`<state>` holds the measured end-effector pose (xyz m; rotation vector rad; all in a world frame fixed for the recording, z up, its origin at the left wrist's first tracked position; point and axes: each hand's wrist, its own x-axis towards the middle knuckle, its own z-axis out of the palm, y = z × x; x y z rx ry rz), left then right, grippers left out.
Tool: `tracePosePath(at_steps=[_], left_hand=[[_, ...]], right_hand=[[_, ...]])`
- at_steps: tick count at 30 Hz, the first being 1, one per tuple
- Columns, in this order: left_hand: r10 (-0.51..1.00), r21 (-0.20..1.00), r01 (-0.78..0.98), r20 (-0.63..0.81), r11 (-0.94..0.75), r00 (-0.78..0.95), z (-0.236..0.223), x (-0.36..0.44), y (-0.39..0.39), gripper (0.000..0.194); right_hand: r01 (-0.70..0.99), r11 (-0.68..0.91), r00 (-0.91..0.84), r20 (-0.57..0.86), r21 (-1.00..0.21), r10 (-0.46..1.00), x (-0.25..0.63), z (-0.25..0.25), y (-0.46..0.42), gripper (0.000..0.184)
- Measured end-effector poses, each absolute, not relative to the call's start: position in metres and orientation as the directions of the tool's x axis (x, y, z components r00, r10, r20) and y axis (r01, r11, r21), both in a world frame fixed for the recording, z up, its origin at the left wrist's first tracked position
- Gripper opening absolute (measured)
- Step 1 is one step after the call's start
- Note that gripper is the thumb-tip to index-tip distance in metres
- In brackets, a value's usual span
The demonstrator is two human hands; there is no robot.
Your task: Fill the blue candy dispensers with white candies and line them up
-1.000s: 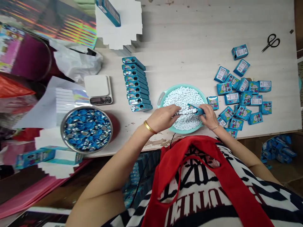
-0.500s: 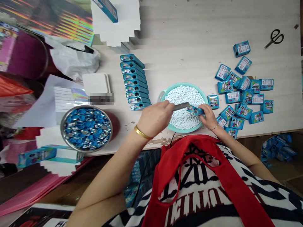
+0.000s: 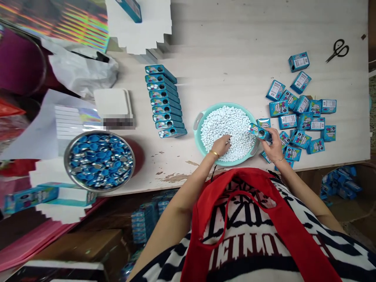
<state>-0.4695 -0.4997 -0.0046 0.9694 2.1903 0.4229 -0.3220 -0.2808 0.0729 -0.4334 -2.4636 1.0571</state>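
Note:
A teal bowl (image 3: 197,135) full of small white candies (image 3: 232,121) sits at the table's front edge. My left hand (image 3: 221,145) is down among the candies with its fingers closed. Only a small dark bit shows at its fingertips; the grey metal scoop it held is mostly hidden there. Over the bowl's right rim, my right hand (image 3: 273,145) grips a small blue candy box (image 3: 261,132), tilted, with a round dark hole facing up. Several like boxes (image 3: 301,139) lie scattered just right of that hand.
Left of the bowl stands a row of blue boxes (image 3: 166,102) with round holes. A metal pot (image 3: 67,156) of blue-and-silver caps is farther left. Scissors (image 3: 337,50) lie at the back right. White card stacks (image 3: 143,27) and a white device (image 3: 113,102) are at the left.
My left hand has moved from above the bowl down into the candies, drawing the scoop away from the box. My right hand has shifted right with the box. The view has moved slightly.

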Motion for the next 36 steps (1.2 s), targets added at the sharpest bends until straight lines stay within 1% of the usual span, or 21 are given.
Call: tracePosePath(at_steps=[3,7,9,11,14,17,19,21,22,24,27,29,30,31,34,35,36], left_hand=[[0.765,0.619,0.462,-0.423,0.635,-0.486,0.010,-0.479,-0.524,0.033],[0.817,0.728,0.432,-0.308,0.533,-0.488,0.054,-0.492,-0.552,0.034],[0.844,0.745,0.460,-0.258,0.483,-0.470,0.083,-0.498,-0.556,0.035],[0.867,0.725,0.512,-0.243,0.460,-0.435,0.112,-0.503,-0.553,0.035],[0.888,0.626,0.630,-0.293,0.459,-0.355,0.151,-0.508,-0.541,0.032],[0.859,0.439,0.755,-0.393,0.488,-0.327,0.183,-0.508,-0.523,0.031],[0.819,0.297,0.807,-0.455,0.510,-0.350,0.203,-0.503,-0.511,0.031],[0.790,0.189,0.838,-0.487,0.512,-0.373,0.220,-0.495,-0.499,0.031],[0.787,0.159,0.850,-0.490,0.502,-0.374,0.229,-0.491,-0.495,0.031],[0.799,0.138,0.872,-0.486,0.470,-0.354,0.244,-0.484,-0.490,0.030],[0.815,0.152,0.884,-0.479,0.442,-0.325,0.261,-0.481,-0.496,0.028],[0.830,0.193,0.870,-0.446,0.454,-0.334,0.262,-0.486,-0.506,0.023],[0.845,0.234,0.857,-0.414,0.460,-0.340,0.258,-0.489,-0.511,0.021],[0.862,0.288,0.839,-0.370,0.461,-0.347,0.251,-0.493,-0.515,0.024],[0.908,0.474,0.775,-0.242,0.418,-0.341,0.213,-0.499,-0.518,0.050],[0.919,0.524,0.755,-0.221,0.395,-0.327,0.198,-0.499,-0.518,0.052],[0.927,0.565,0.735,-0.213,0.374,-0.308,0.185,-0.496,-0.517,0.048]], right_hand=[[0.128,0.663,-0.863,0.246,-0.737,0.440,-0.321,0.073,-0.282,0.033],[0.091,0.681,-0.880,0.262,-0.726,0.396,-0.324,0.070,-0.287,0.033],[0.059,0.699,-0.893,0.275,-0.712,0.355,-0.327,0.067,-0.291,0.034],[0.027,0.713,-0.908,0.281,-0.701,0.311,-0.331,0.064,-0.297,0.037],[-0.005,0.717,-0.928,0.270,-0.697,0.256,-0.337,0.061,-0.304,0.041],[-0.034,0.694,-0.944,0.251,-0.719,0.213,-0.342,0.058,-0.312,0.044],[-0.061,0.673,-0.947,0.255,-0.737,0.194,-0.344,0.056,-0.317,0.044],[-0.077,0.659,-0.948,0.259,-0.749,0.183,-0.346,0.055,-0.322,0.041],[-0.081,0.654,-0.950,0.257,-0.752,0.178,-0.346,0.054,-0.324,0.040],[-0.080,0.647,-0.952,0.250,-0.758,0.175,-0.346,0.054,-0.327,0.037],[-0.080,0.629,-0.950,0.250,-0.773,0.186,-0.343,0.055,-0.330,0.035],[-0.106,0.599,-0.943,0.271,-0.794,0.192,-0.341,0.056,-0.331,0.035],[-0.122,0.580,-0.939,0.283,-0.805,0.196,-0.340,0.057,-0.332,0.036],[-0.135,0.561,-0.936,0.290,-0.817,0.198,-0.339,0.059,-0.333,0.036],[-0.144,0.521,-0.944,0.275,-0.841,0.183,-0.338,0.064,-0.340,0.037],[-0.142,0.518,-0.950,0.263,-0.844,0.169,-0.337,0.066,-0.342,0.037],[-0.141,0.517,-0.956,0.252,-0.844,0.150,-0.337,0.068,-0.343,0.037]])
